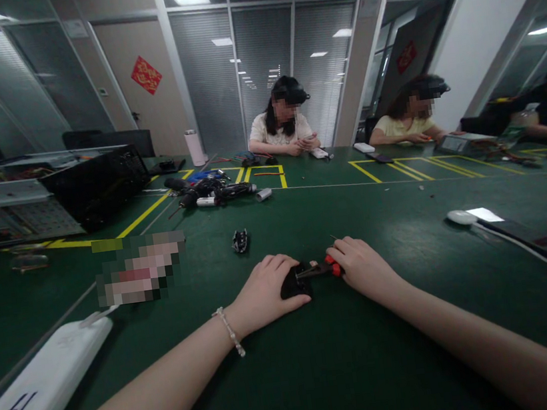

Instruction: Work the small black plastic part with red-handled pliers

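My left hand [270, 289] is closed around a small flat black part [294, 284], pressing it on the green table. My right hand [362, 262] grips the red handles of a pair of pliers [317, 270]. The dark jaws of the pliers point left and reach over the black part; whether they bite on it I cannot tell. Just beyond my left hand lies a small black and silver component [240, 241], touched by neither hand.
A pile of tools and wires [208, 188] lies past the hands, near a pink cup [194, 148]. An opened computer case [50, 194] stands at left, a white power strip [50, 389] at front left. A white cable [520, 243] runs at right. Several people sit opposite.
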A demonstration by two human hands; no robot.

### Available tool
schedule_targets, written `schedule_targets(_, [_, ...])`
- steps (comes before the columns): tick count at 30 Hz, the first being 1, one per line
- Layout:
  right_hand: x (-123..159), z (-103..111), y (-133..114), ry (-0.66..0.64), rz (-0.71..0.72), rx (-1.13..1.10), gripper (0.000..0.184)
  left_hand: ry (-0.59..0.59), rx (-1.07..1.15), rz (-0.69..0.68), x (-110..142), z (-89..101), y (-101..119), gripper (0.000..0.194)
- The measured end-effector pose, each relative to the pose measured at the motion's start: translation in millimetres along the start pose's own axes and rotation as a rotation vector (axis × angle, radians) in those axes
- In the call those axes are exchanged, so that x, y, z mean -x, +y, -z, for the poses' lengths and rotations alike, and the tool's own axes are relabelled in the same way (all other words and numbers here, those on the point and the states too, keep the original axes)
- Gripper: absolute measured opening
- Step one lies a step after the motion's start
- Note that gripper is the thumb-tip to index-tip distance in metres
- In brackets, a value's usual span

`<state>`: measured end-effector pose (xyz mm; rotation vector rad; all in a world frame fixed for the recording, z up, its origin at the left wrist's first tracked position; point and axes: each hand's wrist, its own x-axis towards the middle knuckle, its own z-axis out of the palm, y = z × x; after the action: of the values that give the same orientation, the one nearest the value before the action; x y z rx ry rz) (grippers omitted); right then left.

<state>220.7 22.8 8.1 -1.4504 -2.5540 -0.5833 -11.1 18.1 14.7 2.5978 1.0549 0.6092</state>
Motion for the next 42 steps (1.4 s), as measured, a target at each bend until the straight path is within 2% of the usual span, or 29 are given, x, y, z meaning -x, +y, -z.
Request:
schedule_targets(13, [0.4,-2.9,2.3,0.007,0.018,-0.023,0.032,-0.017,0.014,0.007,-0.1,-1.1,-3.1,0.053])
schedule_targets(24, [-0.7,1.6,-0.9,-0.024,-0.024,0.017,0.032,-0.017,0.02,0.018,-0.5,0.5,-2.1,0.052])
schedule_targets(30, [-0.3,2.1,-1.6,0.001,-0.035,0.026,0.031,-0.003,0.032,0.031,-0.8,-1.0,-2.6,0.052])
schedule_targets(42, [0.7,1.0,-0.1,-0.001,-0.001,0.002,0.034,-0.028,0.049,0.025,0.6,0.1,-3.0,0.054])
